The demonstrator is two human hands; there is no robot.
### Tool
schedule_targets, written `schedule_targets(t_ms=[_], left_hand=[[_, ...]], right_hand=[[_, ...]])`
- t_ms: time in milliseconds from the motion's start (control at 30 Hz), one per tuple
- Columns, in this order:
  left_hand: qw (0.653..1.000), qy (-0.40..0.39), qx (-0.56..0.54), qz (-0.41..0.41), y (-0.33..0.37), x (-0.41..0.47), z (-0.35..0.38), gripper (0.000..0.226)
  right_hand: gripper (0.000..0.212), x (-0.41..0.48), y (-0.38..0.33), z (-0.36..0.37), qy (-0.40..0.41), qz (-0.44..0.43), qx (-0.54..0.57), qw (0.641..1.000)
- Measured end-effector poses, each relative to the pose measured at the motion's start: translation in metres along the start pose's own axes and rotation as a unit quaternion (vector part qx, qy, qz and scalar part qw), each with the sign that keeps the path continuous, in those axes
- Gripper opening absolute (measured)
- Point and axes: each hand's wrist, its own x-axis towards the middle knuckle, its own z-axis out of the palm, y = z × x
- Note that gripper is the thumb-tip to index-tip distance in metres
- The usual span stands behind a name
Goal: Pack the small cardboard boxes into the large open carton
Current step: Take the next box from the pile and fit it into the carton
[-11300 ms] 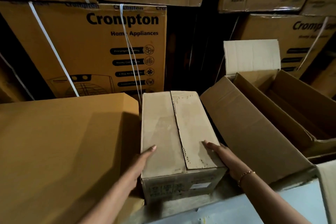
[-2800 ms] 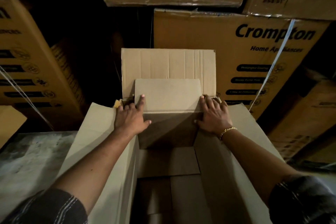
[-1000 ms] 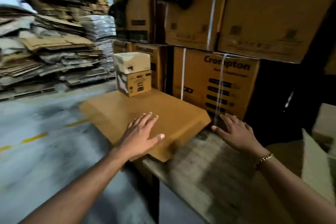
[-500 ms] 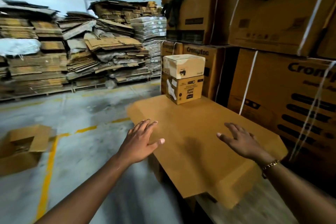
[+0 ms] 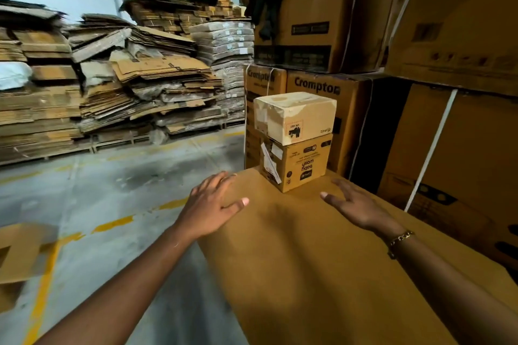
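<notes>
You're holding L hand (image 5: 211, 204) & R hand (image 5: 356, 204) out, fingers spread wide, gripping nothing, over big brown carton (image 5: 308, 266); pale small box (image 5: 297, 117) is sitting atop printed small box (image 5: 297, 162) just ahead.

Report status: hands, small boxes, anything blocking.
Left hand open, right hand open, both empty. Pale box stacked on printed box, untouched, ahead. Path clear.

The light is strongest beyond my left hand (image 5: 208, 206), bright on the floor (image 5: 112, 176) and the pale wall (image 5: 70, 0). Past my right hand (image 5: 357, 209) the stacked cartons (image 5: 462, 148) sink into dim shadow. A soft shadow lies on the cardboard top (image 5: 294, 260) between my hands. Far left of my wrist an open box (image 5: 19, 252) smears, and straight edges bow.
</notes>
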Motion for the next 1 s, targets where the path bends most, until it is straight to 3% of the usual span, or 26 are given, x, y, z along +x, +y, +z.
schedule_targets(t_ms=[133, 300, 400, 633, 767, 1000], left_hand=[[1.000, -0.004, -0.019, 0.020, -0.027, 0.082, 0.024, 0.081], [0.997, -0.033, -0.048, 0.057, -0.073, 0.209, 0.058, 0.082], [0.989, -0.038, -0.129, 0.067, -0.103, 0.300, 0.074, 0.074], [0.920, -0.121, -0.372, -0.007, -0.143, 0.483, 0.076, 0.088], [0.874, -0.156, -0.459, -0.019, -0.137, 0.551, 0.067, 0.068], [0.778, -0.291, -0.547, -0.103, -0.139, 0.623, 0.078, 0.129]], right_hand=[[0.077, 0.068, -0.014, 0.010, 0.034, 0.025, 0.052, 0.998], [0.081, 0.171, -0.035, 0.043, 0.116, 0.049, 0.073, 0.989], [0.090, 0.236, -0.047, 0.062, 0.151, 0.088, 0.112, 0.978], [0.116, 0.356, -0.072, 0.066, 0.171, 0.199, 0.299, 0.917], [0.110, 0.400, -0.083, 0.053, 0.176, 0.252, 0.395, 0.866], [0.096, 0.436, -0.094, 0.045, 0.207, 0.319, 0.456, 0.805]])
